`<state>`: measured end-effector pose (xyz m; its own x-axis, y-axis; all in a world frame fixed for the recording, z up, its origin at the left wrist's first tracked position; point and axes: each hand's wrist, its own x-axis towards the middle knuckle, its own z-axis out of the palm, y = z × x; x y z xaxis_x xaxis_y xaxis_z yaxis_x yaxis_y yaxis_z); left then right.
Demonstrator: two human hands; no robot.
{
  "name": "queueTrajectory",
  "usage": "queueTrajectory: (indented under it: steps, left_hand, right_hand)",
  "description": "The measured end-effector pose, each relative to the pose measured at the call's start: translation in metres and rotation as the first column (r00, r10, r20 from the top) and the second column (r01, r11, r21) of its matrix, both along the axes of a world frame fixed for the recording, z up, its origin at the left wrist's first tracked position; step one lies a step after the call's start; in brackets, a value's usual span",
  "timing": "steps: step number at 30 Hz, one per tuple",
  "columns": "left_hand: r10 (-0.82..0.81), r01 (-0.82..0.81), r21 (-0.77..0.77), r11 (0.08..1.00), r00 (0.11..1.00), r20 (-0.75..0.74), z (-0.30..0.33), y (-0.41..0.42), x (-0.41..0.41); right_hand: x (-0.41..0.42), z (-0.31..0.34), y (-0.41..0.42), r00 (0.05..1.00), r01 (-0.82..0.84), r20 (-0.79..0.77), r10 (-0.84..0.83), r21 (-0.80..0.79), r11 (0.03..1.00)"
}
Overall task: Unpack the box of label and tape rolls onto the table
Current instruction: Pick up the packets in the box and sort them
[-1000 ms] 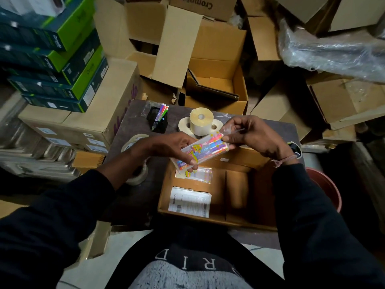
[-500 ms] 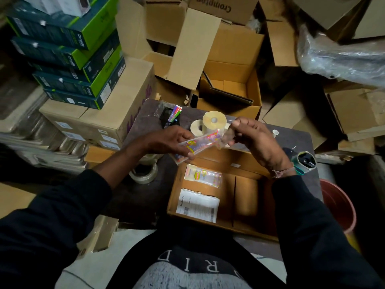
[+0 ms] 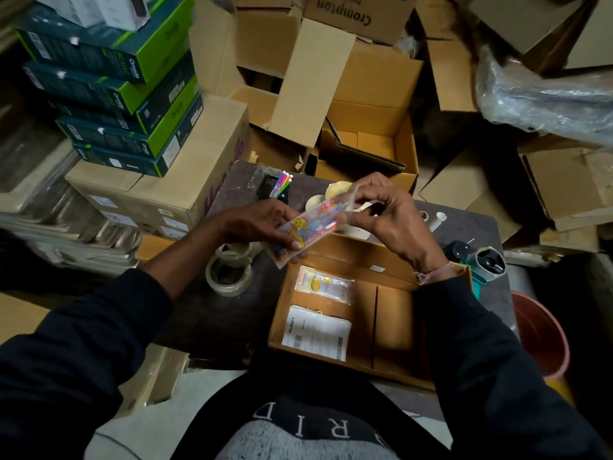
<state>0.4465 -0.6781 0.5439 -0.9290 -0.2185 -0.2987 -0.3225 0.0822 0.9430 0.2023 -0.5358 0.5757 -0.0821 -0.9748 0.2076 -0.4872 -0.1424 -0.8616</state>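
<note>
An open cardboard box [image 3: 391, 366] sits on the dark table [image 3: 232, 313] in front of me. Above its far edge both hands hold a clear colourful pen packet [image 3: 310, 229]. My left hand [image 3: 265, 224] grips its near end, my right hand [image 3: 388, 214] pinches its far end. Inside the box lie a second clear packet [image 3: 326, 283] and a white printed sheet [image 3: 315, 332]. A label roll [image 3: 338, 189] stands behind my hands, partly hidden. Clear tape rolls [image 3: 229, 273] lie left of the box.
A black holder with coloured pens [image 3: 277, 189] stands at the table's far left. A tape dispenser [image 3: 484, 263] lies at the right edge, above a red bucket [image 3: 544, 340]. Stacked green boxes [image 3: 116, 84] and open cartons [image 3: 368, 127] crowd around the table.
The view has shifted, so everything sits further right and lower in frame. The packet has tilted more steeply, and my right hand's fingers have curled over its far end.
</note>
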Motion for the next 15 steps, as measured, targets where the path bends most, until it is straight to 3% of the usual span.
queueTrajectory:
  steps: [4, 9, 15]
  left_hand:
    - [-0.037, 0.037, 0.0, 0.999, 0.999, 0.028, -0.0003, -0.0033, 0.0021]
    - [-0.073, 0.076, -0.038, 0.996, 0.995, 0.073, -0.0016, -0.0075, 0.0047]
    - [-0.029, 0.028, 0.022, 0.999, 0.998, 0.051, -0.0022, -0.0085, 0.0069]
  right_hand:
    - [0.0038, 0.0016, -0.002, 0.998, -0.058, -0.003, 0.058, 0.022, 0.998]
    - [0.007, 0.0009, -0.0023, 0.987, -0.134, 0.107, 0.124, 0.101, 0.986]
    - [0.0025, -0.0063, -0.0047, 0.985, -0.139, 0.123, 0.124, 0.117, 0.983]
